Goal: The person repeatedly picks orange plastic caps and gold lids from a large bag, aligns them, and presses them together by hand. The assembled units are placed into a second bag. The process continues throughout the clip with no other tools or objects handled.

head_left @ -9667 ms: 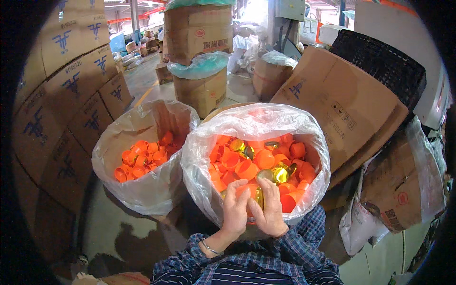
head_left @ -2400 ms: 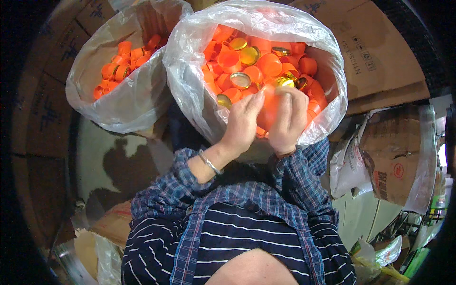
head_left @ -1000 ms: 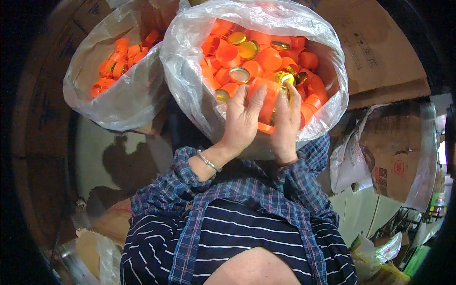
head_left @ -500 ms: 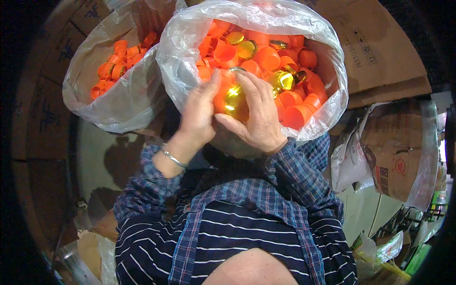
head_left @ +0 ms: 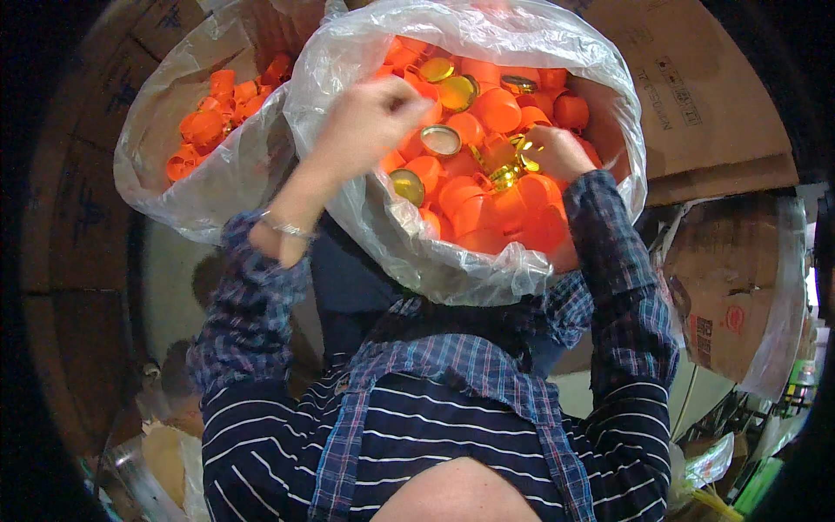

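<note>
Nearest to me I saw the striped shirt [head_left: 409, 435] and plaid sleeves. My left hand [head_left: 370, 117] was raised above the near rim of the clear plastic bag [head_left: 452, 261], its fingers curled together as if pinching something small; I could not tell what, if anything, they gripped. My right hand [head_left: 557, 152] was deeper in that bag, fingers bent down among the orange caps [head_left: 487, 200], some with gold insides. Farther left lay a second bag [head_left: 174, 191] holding more orange caps. Cardboard boxes [head_left: 696, 96] stood beyond.
</note>
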